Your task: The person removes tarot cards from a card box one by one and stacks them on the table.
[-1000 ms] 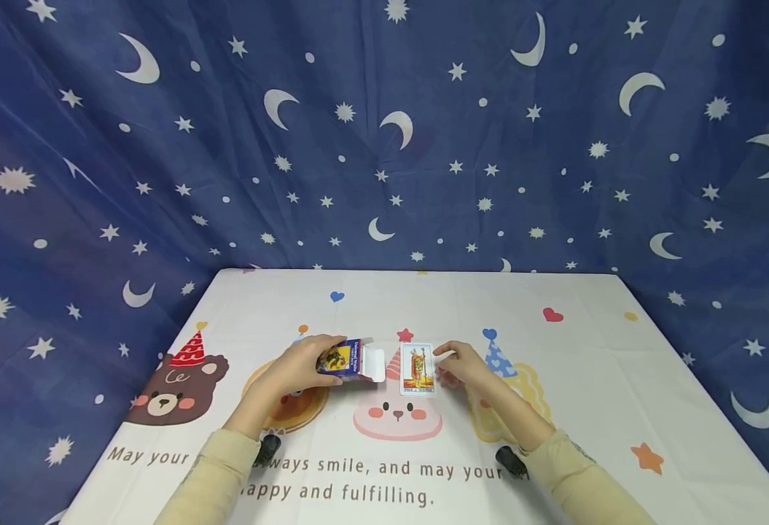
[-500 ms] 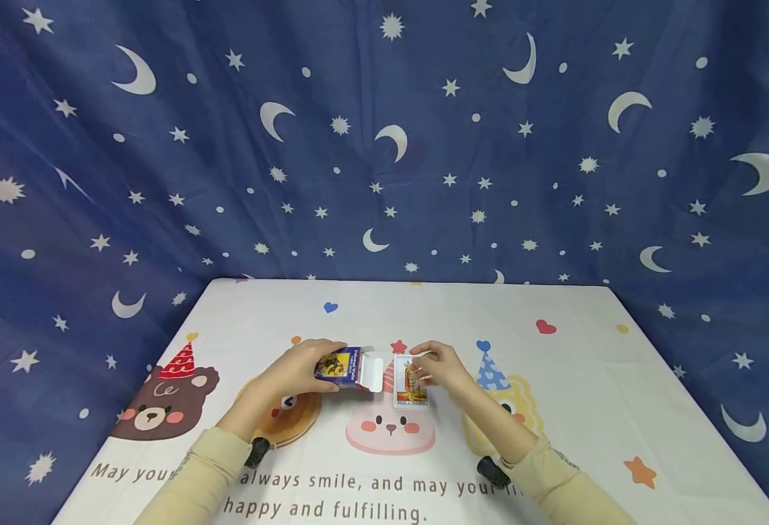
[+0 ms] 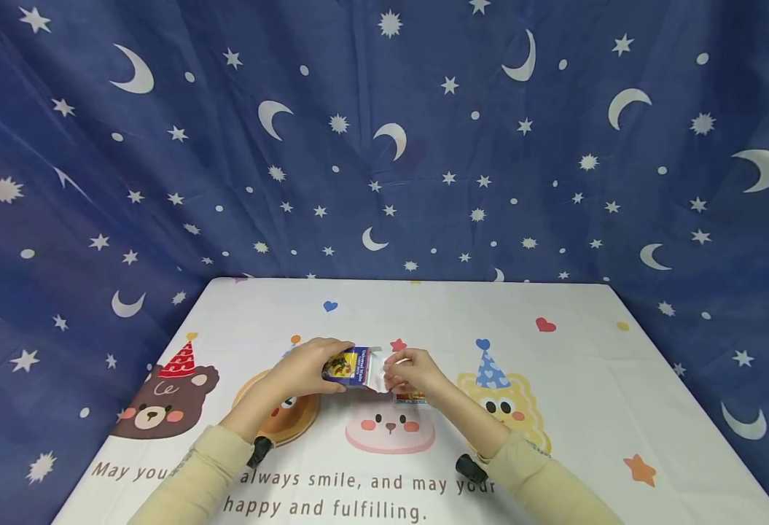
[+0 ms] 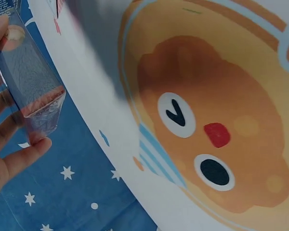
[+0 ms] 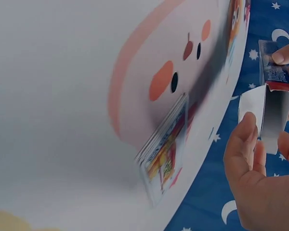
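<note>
My left hand (image 3: pixel 300 370) grips a blue tarot card box (image 3: pixel 351 366) with a yellow picture, its top end pointing right. In the left wrist view my fingers and thumb lie round the box's glossy body. The right hand (image 3: pixel 417 373) is at the box's mouth and pinches its white flap (image 5: pixel 250 102). In the right wrist view the box's mouth stands open, showing a grey inside with no cards visible. A stack of tarot cards (image 5: pixel 164 156) rests face up on the table below the right hand, which mostly hides it in the head view.
A white tablecloth (image 3: pixel 587 408) with printed cartoon faces and lettering covers the table. Behind it hangs a dark blue curtain (image 3: pixel 423 182) with moons and stars. A black wrist camera (image 3: pixel 471 468) sits beneath the right forearm, and another (image 3: pixel 261 452) beneath the left.
My right hand has moved left, from beside the card stack, across it, to the box's flap. The left hand keeps its grip on the box, which has shifted slightly right since half a second ago.
</note>
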Tool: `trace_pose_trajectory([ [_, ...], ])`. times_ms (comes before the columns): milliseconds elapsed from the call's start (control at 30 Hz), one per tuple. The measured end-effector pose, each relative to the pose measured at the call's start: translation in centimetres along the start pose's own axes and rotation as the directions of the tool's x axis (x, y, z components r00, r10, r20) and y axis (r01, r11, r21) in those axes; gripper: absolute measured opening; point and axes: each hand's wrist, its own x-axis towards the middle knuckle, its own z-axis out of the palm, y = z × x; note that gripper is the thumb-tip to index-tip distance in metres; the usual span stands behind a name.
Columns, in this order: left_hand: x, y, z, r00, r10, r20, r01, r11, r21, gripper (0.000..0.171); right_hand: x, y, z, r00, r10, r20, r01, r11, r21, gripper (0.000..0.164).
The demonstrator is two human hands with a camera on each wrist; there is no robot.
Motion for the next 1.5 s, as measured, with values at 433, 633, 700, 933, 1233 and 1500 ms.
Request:
trace_pose_trajectory([
  [433,-0.3,1.0,-0.2,1.000,0.006,-0.024,-0.005,1.000,0.015,0.074,0.7,0.0,1.7,0.999,0.017,-0.034,-0.014,0.996,0.094,0.017],
  [633,-0.2,1.7,-0.3,0.999,-0.005,-0.042,0.006,1.000,0.025,0.074,0.6,0.0,1.9,0.997,0.011,-0.072,-0.003,0.993,0.115,0.016],
  [700,-0.2,1.8,-0.3,0.999,-0.011,-0.044,0.012,1.000,0.027,0.074,0.5,-0.1,2.0,0.997,0.000,-0.071,0.008,0.993,0.116,0.015],
  [933,-0.3,2.1,-0.4,0.998,-0.042,-0.041,0.042,0.999,0.006,0.074,0.7,0.1,2.2,0.995,-0.040,-0.086,0.045,0.997,0.056,0.009],
  [1233,-0.6,1.9,-0.3,0.998,-0.027,-0.065,0.026,1.000,-0.015,0.074,0.6,0.0,2.2,0.994,-0.037,-0.098,0.038,0.999,0.007,0.009],
  [1500,-0.8,1.5,-0.5,0.997,-0.015,-0.074,0.014,1.000,-0.017,0.074,0.2,-0.1,1.9,0.997,0.008,-0.081,-0.002,0.998,0.069,0.010],
])
